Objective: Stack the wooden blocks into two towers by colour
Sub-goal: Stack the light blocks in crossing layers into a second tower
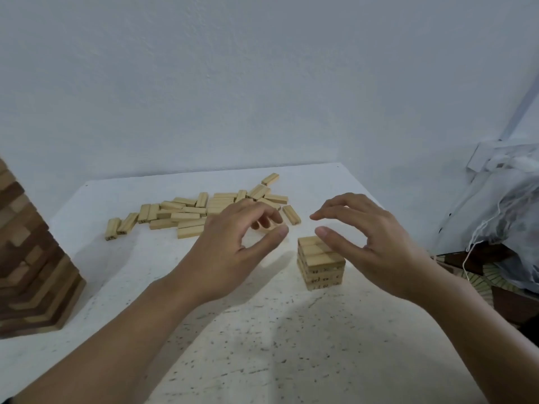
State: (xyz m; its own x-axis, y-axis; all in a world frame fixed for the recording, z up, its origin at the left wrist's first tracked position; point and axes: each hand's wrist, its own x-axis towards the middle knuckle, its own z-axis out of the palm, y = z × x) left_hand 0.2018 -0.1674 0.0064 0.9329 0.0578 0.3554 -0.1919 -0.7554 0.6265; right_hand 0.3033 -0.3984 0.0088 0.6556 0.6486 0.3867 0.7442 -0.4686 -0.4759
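Short tower (320, 265): pale wood blocks, several layers, dark print on front faces, upright on table (262, 330) right of centre. Top-layer direction unclear.

Left hand (233, 249): fingers loosely curved, thumb apart, holds nothing, hovers left of tower.

Right hand (376, 243): same open curve, empty, thumb over tower top, contact unclear.

Loose pile (189, 212) behind left hand: blocks flat, long axes mostly left-right, some angled.

Mixed tower (26, 258) at left edge.

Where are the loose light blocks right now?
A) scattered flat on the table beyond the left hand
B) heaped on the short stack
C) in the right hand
A: the loose blocks lie flat and scattered on the table, beyond the left hand; the right hand holds nothing.
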